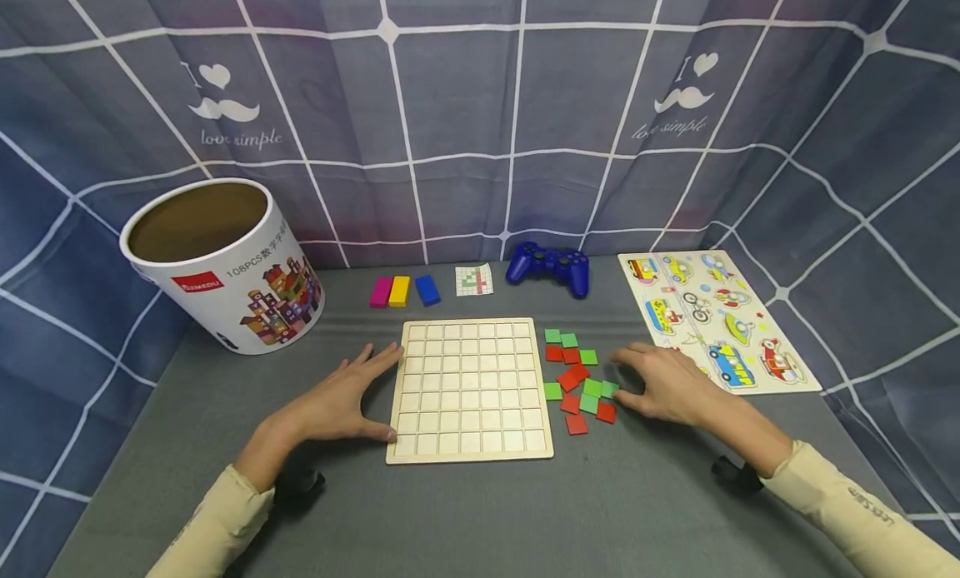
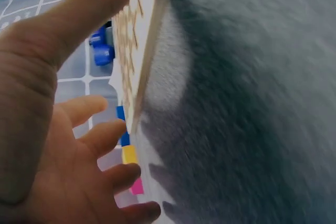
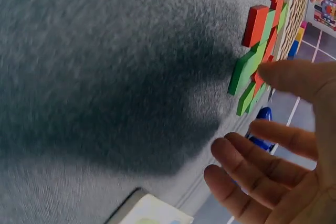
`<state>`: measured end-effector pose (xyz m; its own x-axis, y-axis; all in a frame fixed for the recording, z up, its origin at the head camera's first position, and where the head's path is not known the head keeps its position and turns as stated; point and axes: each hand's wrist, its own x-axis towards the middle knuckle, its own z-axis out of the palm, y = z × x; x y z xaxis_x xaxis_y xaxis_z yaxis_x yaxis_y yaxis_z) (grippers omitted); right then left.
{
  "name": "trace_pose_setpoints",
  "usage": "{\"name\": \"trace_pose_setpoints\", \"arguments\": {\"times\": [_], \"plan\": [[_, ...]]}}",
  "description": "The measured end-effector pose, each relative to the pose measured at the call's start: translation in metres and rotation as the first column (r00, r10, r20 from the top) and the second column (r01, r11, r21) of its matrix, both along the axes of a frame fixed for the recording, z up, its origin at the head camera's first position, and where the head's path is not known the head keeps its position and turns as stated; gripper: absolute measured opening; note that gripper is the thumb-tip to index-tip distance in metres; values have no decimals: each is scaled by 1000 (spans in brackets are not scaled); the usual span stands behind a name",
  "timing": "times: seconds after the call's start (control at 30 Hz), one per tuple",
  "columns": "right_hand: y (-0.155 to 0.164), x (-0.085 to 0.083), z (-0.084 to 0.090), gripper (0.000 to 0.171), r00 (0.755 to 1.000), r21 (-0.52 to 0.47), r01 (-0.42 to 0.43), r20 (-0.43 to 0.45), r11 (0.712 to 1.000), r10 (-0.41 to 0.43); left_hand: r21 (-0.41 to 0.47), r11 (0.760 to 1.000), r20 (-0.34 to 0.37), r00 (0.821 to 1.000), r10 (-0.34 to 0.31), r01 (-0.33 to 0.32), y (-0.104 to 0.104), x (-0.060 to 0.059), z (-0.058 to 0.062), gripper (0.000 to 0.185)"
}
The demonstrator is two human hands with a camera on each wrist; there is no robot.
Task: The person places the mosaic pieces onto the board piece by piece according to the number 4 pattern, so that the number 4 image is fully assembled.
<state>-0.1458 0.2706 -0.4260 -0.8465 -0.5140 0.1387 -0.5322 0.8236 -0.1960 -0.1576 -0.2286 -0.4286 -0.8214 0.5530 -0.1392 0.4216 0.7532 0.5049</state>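
A square wooden grid board [image 1: 471, 391] lies flat on the grey table. Spread along its left side is my left hand [image 1: 337, 403], its thumb and fingertips touching the board's edge; the left wrist view shows the thumb [image 2: 79, 14] on the board's rim. To the right of the board, red tiles [image 1: 577, 425] and green tiles [image 1: 589, 403] lie in a loose cluster, some overlapping. My right hand [image 1: 667, 384] hovers at the cluster's right side, thumb and fingers apart. In the right wrist view nothing is seen between the thumb [image 3: 289, 77] and the other fingers.
Behind the board lie magenta [image 1: 381, 292], yellow [image 1: 399, 291] and blue blocks [image 1: 428, 290], a small patterned card [image 1: 474, 280] and a blue game controller [image 1: 549, 266]. A large white bucket [image 1: 225, 270] stands at the back left. A vehicle puzzle board [image 1: 772, 336] lies at the right.
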Motion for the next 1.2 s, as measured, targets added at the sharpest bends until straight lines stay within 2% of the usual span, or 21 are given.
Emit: {"name": "trace_pose_setpoints", "arguments": {"times": [0.1, 0.2, 0.47, 0.67, 0.87, 1.2], "plan": [[-3, 1, -1, 42, 999, -27, 13, 31, 1000, -12, 24, 1000, 2, 1000, 3, -3, 1, -1, -1, 122], [-6, 1, -3, 37, 999, -59, 7, 54, 998, -3, 7, 1000, 15, 1000, 8, -9, 4, -2, -1, 118], [-5, 5, -11, 22, 996, -137, -46, 69, 989, 56, -7, 1000, 16, 1000, -9, 9, 8, -6, -2, 116], [-7, 6, 6, 24, 999, -146, 14, 37, 989, -9, 4, 999, 63, 997, -35, 35, 6, -9, 2, 119], [-31, -14, 21, 23, 1000, -179, -8, 10, 984, 10, 27, 999, 69, 997, -25, 23, 3, -10, 4, 119], [-80, -54, 11, 21, 995, -211, -69, 54, 975, 83, 55, 998, 83, 996, -42, 38, 2, -7, -5, 118]]}}
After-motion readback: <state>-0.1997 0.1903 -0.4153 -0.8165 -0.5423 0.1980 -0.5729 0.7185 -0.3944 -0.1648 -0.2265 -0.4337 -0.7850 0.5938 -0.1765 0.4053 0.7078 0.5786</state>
